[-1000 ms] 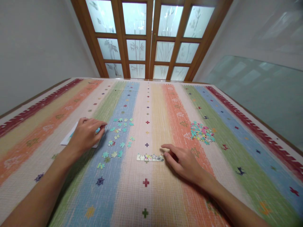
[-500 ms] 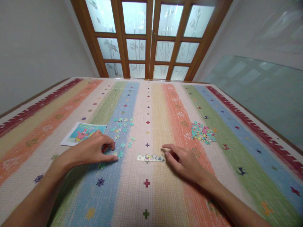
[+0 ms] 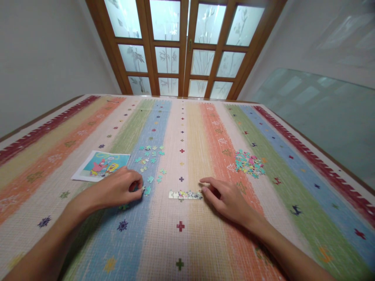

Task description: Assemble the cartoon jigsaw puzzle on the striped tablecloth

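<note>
My left hand is closed in a pinch over the blue stripe, with a small puzzle piece at its fingertips, mostly hidden. Just right of those fingertips lies a turquoise puzzle piece. A joined strip of puzzle pieces stretches across the middle of the cloth. At its right end rests my right hand, index finger stretched out and thumb apart from it, the thumb tip close to or touching the strip. Nothing shows between those fingers.
Several loose turquoise pieces lie spread beyond my left hand. A cartoon picture sheet is partly behind that hand. To the right sits a heap of puzzle pieces. A striped tablecloth covers the table; glazed wooden doors stand behind.
The left thumb and fingers have closed from a wide gap into a pinch on a small piece. My right hand stays by the strip's end. The view has shifted slightly.
</note>
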A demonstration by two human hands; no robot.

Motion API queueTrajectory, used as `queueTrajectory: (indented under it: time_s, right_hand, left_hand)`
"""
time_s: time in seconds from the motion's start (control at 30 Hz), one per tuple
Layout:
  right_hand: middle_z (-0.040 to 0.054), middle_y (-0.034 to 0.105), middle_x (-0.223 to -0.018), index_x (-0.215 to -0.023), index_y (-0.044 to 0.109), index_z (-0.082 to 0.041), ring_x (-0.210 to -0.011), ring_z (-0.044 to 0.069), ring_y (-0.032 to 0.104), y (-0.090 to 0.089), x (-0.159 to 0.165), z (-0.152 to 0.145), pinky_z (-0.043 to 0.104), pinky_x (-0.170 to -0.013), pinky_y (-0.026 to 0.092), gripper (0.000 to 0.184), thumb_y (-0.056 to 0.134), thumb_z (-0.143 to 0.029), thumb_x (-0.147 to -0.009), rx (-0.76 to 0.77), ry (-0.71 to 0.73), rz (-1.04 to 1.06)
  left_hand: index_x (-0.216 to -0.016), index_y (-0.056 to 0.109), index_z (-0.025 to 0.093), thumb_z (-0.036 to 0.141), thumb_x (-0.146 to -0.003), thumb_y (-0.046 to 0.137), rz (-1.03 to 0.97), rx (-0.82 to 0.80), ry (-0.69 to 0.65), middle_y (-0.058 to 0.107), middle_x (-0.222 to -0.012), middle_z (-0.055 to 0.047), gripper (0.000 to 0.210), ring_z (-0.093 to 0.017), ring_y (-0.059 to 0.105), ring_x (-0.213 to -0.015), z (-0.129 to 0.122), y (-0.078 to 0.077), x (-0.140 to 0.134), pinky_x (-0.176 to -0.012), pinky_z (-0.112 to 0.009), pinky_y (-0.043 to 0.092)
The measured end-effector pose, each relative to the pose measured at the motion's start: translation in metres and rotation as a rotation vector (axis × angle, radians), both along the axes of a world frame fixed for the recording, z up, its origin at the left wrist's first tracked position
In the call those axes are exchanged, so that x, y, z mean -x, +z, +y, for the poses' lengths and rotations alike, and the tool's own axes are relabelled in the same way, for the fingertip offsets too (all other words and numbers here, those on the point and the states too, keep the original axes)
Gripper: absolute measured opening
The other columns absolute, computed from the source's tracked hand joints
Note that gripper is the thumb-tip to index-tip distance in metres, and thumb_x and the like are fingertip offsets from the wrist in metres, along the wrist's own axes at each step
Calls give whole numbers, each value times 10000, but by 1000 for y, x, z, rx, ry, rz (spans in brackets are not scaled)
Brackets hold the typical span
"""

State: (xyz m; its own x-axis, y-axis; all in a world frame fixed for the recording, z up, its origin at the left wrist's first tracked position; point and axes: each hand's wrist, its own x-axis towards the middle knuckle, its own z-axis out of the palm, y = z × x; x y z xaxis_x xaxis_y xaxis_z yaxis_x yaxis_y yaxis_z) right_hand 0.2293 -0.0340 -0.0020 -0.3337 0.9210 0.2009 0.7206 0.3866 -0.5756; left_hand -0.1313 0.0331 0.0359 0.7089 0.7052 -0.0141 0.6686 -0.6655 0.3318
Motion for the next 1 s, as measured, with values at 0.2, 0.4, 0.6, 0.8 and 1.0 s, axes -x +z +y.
queueTrajectory:
  time_s: [0.2,0.4,0.6,0.8,1.0]
  right_hand:
    - [86,783,-852,-1100,718,-188,-704,196,707,1,1,0,323,-679,498,282,489,-313,-995,0,3,12]
    - [76,769,-813,-1104,732,-182,-669,178,673,7,5,-2,309,-648,486,304,492,-338,-1001,37,32,76]
    - [58,750,-822,-1186,745,-171,-652,147,612,15,11,-9,281,-623,472,325,565,-339,-975,147,164,216]
    - [28,741,-730,-1184,773,-169,-588,124,590,14,17,-14,252,-584,458,326,603,-353,-975,240,281,340]
    - [47,775,-762,-1099,808,-165,-601,117,615,10,22,-16,240,-592,460,276,599,-304,-985,225,320,388]
  left_hand:
    - [-667,549,221,286,-925,524,-35,-153,26,596,-605,-8,267,-179,532,-589,4,-2,-10,-621,-320,368]
    - [-788,530,216,260,-998,494,-226,-212,-84,578,-707,6,218,-163,521,-644,-10,-2,-37,-646,-314,413]
    - [-900,575,193,123,-1023,450,-310,-387,-300,593,-743,-13,189,-164,512,-683,-37,-8,-74,-632,-316,415]
    - [-828,565,194,72,-1010,475,-363,-590,-358,532,-651,7,236,-163,423,-606,-51,-18,-95,-570,-341,346]
    - [-841,569,196,83,-1007,503,-328,-603,-380,531,-658,15,211,-162,425,-617,-52,-26,-97,-569,-341,342]
